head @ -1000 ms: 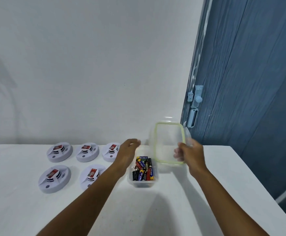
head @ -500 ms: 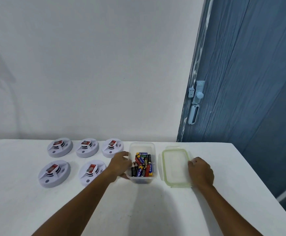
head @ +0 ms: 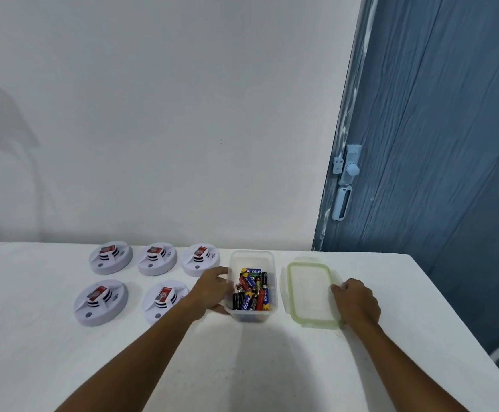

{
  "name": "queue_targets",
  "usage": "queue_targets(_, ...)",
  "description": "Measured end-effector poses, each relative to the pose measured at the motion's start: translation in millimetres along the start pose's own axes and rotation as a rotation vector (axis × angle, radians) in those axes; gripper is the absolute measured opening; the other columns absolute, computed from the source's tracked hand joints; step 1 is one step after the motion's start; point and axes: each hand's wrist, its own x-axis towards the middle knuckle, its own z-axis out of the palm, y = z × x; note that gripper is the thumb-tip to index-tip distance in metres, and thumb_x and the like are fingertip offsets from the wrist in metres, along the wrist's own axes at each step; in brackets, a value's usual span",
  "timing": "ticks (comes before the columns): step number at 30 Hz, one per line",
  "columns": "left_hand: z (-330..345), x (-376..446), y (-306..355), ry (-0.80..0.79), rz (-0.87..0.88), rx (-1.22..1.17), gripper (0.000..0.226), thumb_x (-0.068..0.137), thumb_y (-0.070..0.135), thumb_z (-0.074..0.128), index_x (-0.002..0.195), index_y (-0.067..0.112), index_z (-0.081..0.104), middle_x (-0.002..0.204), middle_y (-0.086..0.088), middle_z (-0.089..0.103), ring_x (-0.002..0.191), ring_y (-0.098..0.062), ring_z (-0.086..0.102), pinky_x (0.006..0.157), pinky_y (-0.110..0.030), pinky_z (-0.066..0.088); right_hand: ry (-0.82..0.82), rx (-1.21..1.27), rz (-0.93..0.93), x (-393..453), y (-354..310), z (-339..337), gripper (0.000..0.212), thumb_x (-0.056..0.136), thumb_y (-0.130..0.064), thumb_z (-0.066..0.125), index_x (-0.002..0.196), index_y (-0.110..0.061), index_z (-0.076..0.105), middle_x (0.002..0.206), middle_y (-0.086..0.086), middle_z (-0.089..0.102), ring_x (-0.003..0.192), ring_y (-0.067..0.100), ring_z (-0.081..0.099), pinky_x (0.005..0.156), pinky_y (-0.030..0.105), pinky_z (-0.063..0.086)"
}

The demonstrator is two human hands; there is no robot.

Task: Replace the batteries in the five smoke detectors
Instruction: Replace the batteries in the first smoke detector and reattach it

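On the worktop (head: 272,367) we count five detectors (head: 101,301), three in the back row and two in front, all left of the one open box (head: 252,285) of loose batteries (head: 251,292), too jumbled to count. Our left hand (head: 212,289) grips the box's left wall while our right hand (head: 358,303) rests curled on the one lid's (head: 310,292) right edge. We judge it best to let the lid go, steady the box, and lift out one battery at a time.

You can read one brand only — "PKCELL", in white on a blue battery (head: 251,272) at the far end of the clear box (head: 274,281). Other battery labels and the detectors' red stickers — too blurred.
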Motion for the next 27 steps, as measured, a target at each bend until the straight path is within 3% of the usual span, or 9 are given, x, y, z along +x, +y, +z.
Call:
queue_targets(4, 1.4, -3.5, -3.9, 0.039, 0.070, 0.106, 0.051, 0.089, 0.007, 0.063, 0.136, 0.011, 0.044, 0.119, -0.012, 0.060, 0.100, -0.026, 0.063, 0.061, -0.032, 0.060, -0.010, -0.252, -0.138, -6.6, -4.8, -8.7, 0.045, 0.095, -0.049, 0.042, 0.122, -0.014, 0.050, 0.118, 0.009, 0.054, 0.102, 0.030, 0.059, 0.077, 0.032, 0.044)
queue_targets(7, -4.9, -14.1, -12.7, 0.118, 0.184, 0.241, 0.051, 0.089, 0.016, 0.065, 0.136, 0.016, 0.045, 0.125, -0.008, 0.058, 0.105, -0.022, 0.059, 0.077, -0.033, 0.058, 0.083, -0.345, -0.242, -14.1, -17.8, -17.6, 0.051, 0.096, -0.049, 0.039, 0.134, -0.016, 0.043, 0.129, 0.010, 0.046, 0.113, 0.029, 0.051, 0.082, 0.035, 0.047)
queue_targets(9, -17.0, -25.7, -18.5, 0.168, 0.268, 0.330, 0.049, 0.088, 0.021, 0.065, 0.134, 0.020, 0.049, 0.125, -0.002, 0.059, 0.104, -0.018, 0.060, 0.086, -0.028, 0.053, 0.090, -0.304, -0.291, -18.7, -31.9, -21.6, 0.052, 0.096, -0.046, 0.042, 0.137, -0.015, 0.042, 0.134, 0.012, 0.043, 0.119, 0.031, 0.046, 0.087, 0.039, 0.046)
queue_targets(12, -45.7, -45.9, -25.9, 0.217, 0.375, 0.425, 0.043, 0.088, 0.022, 0.063, 0.130, 0.022, 0.055, 0.120, 0.004, 0.064, 0.095, -0.009, 0.061, 0.078, -0.012, 0.045, 0.066, -0.179, -0.383, -30.9, -63.7, -22.5, 0.049, 0.095, -0.042, 0.047, 0.136, -0.016, 0.045, 0.140, 0.012, 0.042, 0.124, 0.032, 0.044, 0.091, 0.042, 0.045)
queue_targets(20, -141.5, -70.1, -62.3, 0.349, 0.411, 0.475, 0.044, 0.086, 0.023, 0.068, 0.128, 0.021, 0.056, 0.118, 0.005, 0.064, 0.105, -0.011, 0.061, 0.088, -0.021, 0.048, -0.085, 0.113, -0.714, -108.7, -175.2, 13.7, 0.039, 0.091, -0.028, 0.057, 0.128, -0.017, 0.053, 0.132, 0.002, 0.048, 0.121, 0.022, 0.049, 0.090, 0.034, 0.044)
queue_targets(23, -163.4, -62.2, -66.6, 0.314, 0.427, 0.560, 0.049, 0.086, 0.027, 0.068, 0.132, 0.023, 0.053, 0.126, 0.007, 0.060, 0.113, -0.010, 0.057, 0.093, -0.019, 0.043, -0.140, 0.193, -0.758, -136.7, -203.4, 33.3, 0.037, 0.090, -0.024, 0.058, 0.126, -0.018, 0.055, 0.128, 0.000, 0.051, 0.115, 0.022, 0.054, 0.087, 0.030, 0.042)
queue_targets(27, -180.7, -46.8, -65.6, 0.247, 0.504, 0.641, 0.054, 0.084, 0.030, 0.069, 0.134, 0.026, 0.050, 0.134, 0.009, 0.056, 0.122, -0.008, 0.050, 0.095, -0.014, 0.033, -0.210, 0.199, -0.761, -160.1, -223.3, 65.6, 0.041, 0.091, -0.026, 0.058, 0.131, -0.019, 0.052, 0.135, -0.002, 0.050, 0.121, 0.018, 0.051, 0.093, 0.028, 0.041)
